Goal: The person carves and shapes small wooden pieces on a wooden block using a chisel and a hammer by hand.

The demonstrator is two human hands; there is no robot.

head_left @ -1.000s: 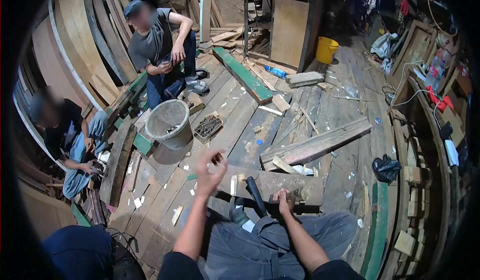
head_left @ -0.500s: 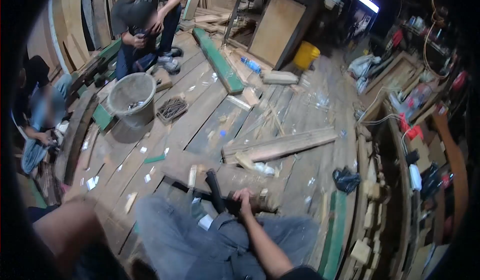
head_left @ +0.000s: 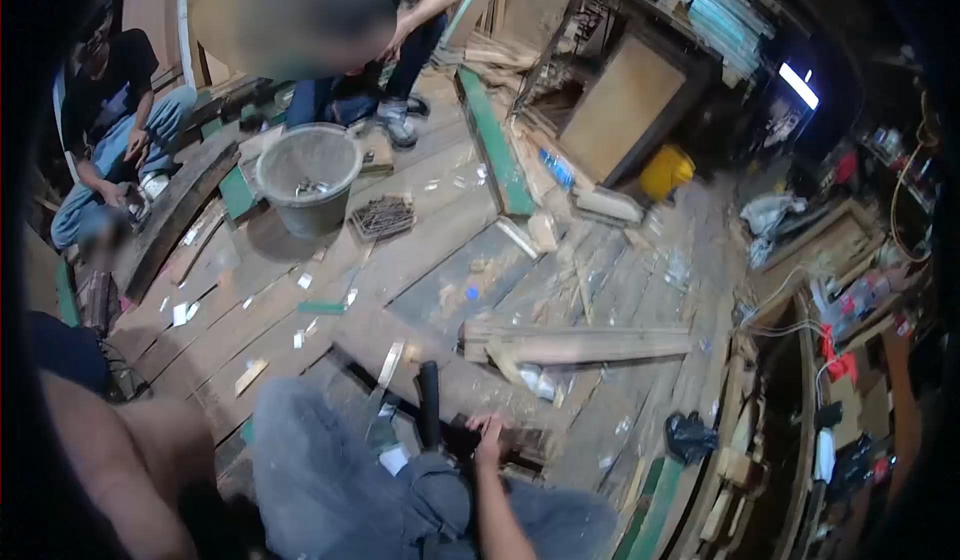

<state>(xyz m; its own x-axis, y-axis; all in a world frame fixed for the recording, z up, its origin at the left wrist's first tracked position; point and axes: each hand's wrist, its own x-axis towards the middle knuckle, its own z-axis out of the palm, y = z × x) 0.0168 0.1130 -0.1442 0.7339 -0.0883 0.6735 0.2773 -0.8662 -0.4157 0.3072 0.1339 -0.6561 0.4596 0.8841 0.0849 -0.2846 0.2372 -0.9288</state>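
Observation:
My right hand [head_left: 487, 443] reaches forward over my lap between my grey trouser legs. Its fingers look curled, but blur and the dark things around them hide what they hold. A dark wooden block [head_left: 527, 446] lies just right of the hand. To its left, a black handle [head_left: 429, 405] stands nearly upright; its lower end is hidden by dark shapes at my lap. A thin light wood strip [head_left: 391, 364] lies farther left, near a white scrap [head_left: 394, 459]. My left hand is not in view.
A grey bucket [head_left: 308, 175] stands ahead beside a tray of nails [head_left: 383, 217]. A plank [head_left: 590, 344] crosses the floor. Two people [head_left: 120, 110] sit ahead, and someone's bare limb [head_left: 120, 460] is close at lower left. Wood pieces and a black bag [head_left: 690, 437] line the right.
The view has shifted, so the bucket and floor objects appear farther right. My right hand stays by the dark block, its fingers slightly changed. The black handle looks more upright.

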